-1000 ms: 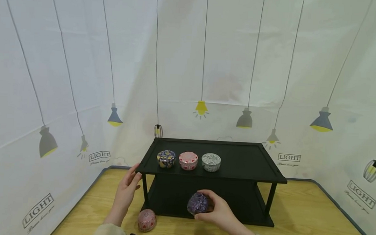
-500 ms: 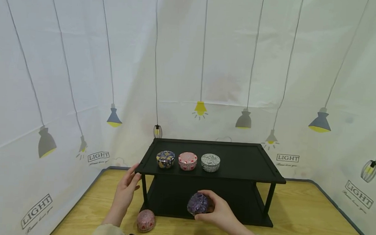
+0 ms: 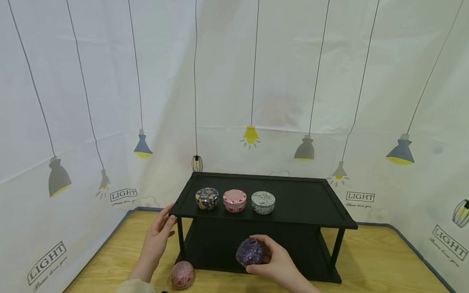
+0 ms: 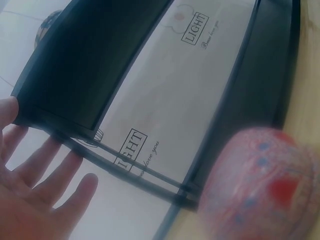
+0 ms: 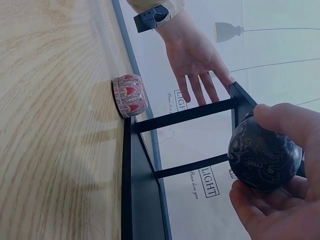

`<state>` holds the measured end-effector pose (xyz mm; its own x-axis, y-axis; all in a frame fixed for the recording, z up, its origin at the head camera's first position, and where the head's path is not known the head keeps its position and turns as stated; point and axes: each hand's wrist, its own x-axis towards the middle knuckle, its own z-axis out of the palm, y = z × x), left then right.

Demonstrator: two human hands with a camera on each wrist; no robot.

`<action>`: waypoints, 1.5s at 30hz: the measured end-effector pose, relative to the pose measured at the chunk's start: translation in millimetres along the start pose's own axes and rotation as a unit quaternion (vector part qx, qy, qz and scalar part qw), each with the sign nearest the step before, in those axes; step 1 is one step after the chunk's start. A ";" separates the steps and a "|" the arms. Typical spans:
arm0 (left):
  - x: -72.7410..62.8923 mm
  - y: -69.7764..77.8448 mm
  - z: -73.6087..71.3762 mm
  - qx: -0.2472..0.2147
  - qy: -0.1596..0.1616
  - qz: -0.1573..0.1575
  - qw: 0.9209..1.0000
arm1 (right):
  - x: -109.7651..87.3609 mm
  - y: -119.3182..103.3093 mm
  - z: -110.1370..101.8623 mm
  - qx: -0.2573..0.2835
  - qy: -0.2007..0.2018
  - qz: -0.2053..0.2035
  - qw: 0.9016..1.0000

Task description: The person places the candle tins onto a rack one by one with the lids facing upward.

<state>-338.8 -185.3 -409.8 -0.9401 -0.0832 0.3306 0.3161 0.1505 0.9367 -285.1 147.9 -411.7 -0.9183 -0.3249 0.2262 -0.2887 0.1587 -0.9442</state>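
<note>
My right hand (image 3: 278, 264) grips a round purple patterned tin (image 3: 249, 252) in front of the shelf's lower level, raised off the table. In the right wrist view its thumb and fingers wrap the dark swirl-printed tin (image 5: 265, 155). My left hand (image 3: 159, 237) rests against the front left corner of a black two-tier shelf (image 3: 303, 202), its fingers fairly straight in the left wrist view. A blue-and-yellow tin (image 3: 207, 199), a pink heart tin (image 3: 234, 201) and a grey leaf-patterned tin (image 3: 263, 203) stand in a row on the top tier.
A pink and red tin (image 3: 182, 275) sits on the wooden table (image 3: 386, 267) by the shelf's front left foot. Thin black posts (image 3: 337, 249) hold up the top tier. Behind stands a white backdrop (image 3: 284, 92) with printed lamps.
My right hand has shifted slightly right with the purple tin, which has turned a little. The left hand keeps its place at the shelf corner.
</note>
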 end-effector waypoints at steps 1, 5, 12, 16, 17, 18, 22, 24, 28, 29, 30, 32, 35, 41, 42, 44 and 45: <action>0.1 0.4 0.2 0.000 0.000 -0.001 1.000 | -0.3 -0.3 -0.6 0.000 0.002 -0.001 1.000; 0.7 1.5 0.9 -0.005 -0.002 -0.002 1.000 | -0.9 -0.5 -2.1 -0.002 0.009 -0.007 1.000; 0.7 0.5 1.0 -0.003 0.001 -0.004 1.000 | -1.7 -1.6 -3.1 0.007 0.007 -0.009 1.000; 1.2 -0.2 0.6 -0.002 0.002 -0.012 1.000 | -2.3 -3.6 -3.5 0.004 0.008 -0.012 1.000; 1.4 -0.2 0.7 -0.003 0.002 -0.013 1.000 | -2.5 -4.3 -3.6 0.003 0.009 -0.012 1.000; 1.4 -0.1 0.8 -0.004 0.002 -0.013 1.000 | -2.8 -4.9 -3.8 0.001 0.010 -0.013 1.000; 0.6 0.5 0.9 -0.005 -0.001 -0.013 1.000 | -3.7 -8.3 -4.4 0.001 0.015 -0.017 1.000; -0.1 0.9 0.9 -0.004 -0.002 -0.012 1.000 | -4.4 -9.8 -5.0 0.002 0.018 -0.019 1.000; -1.0 1.6 1.0 -0.005 -0.003 -0.011 1.000 | -5.7 -13.3 -5.7 0.001 0.023 -0.023 0.999; -1.1 1.7 1.1 -0.004 -0.003 -0.010 1.000 | -5.8 -14.1 -5.8 0.001 0.024 -0.022 0.999; -1.1 1.7 1.1 -0.003 -0.004 -0.009 1.000 | -6.1 -14.9 -6.1 0.000 0.024 -0.021 0.999; -1.3 1.6 0.9 0.001 -0.004 -0.006 1.000 | -6.2 -16.0 -6.8 -0.003 0.023 -0.019 1.000; -1.4 1.6 0.7 0.008 -0.004 -0.001 1.000 | -6.2 -16.8 -8.6 -0.008 0.023 -0.017 1.000; -1.0 1.6 0.6 0.009 -0.005 0.000 1.000 | -6.2 -19.1 -11.1 -0.012 0.025 -0.014 1.000; -0.9 1.6 0.6 0.008 -0.005 0.000 1.000 | -6.2 -19.3 -11.3 -0.012 0.025 -0.014 0.999; -1.1 1.6 0.7 0.008 -0.007 -0.002 1.000 | -6.1 -19.6 -11.7 -0.014 0.026 -0.014 0.999; -1.2 1.7 0.8 0.007 -0.007 -0.003 1.000 | -6.0 -19.7 -11.8 -0.015 0.026 -0.014 0.999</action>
<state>-337.3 -184.1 -408.7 -0.9438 -0.0694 0.3230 0.3085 0.1648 0.9368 -277.1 157.8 -391.6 -0.9222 -0.2807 0.2661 -0.3223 0.1775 -0.9298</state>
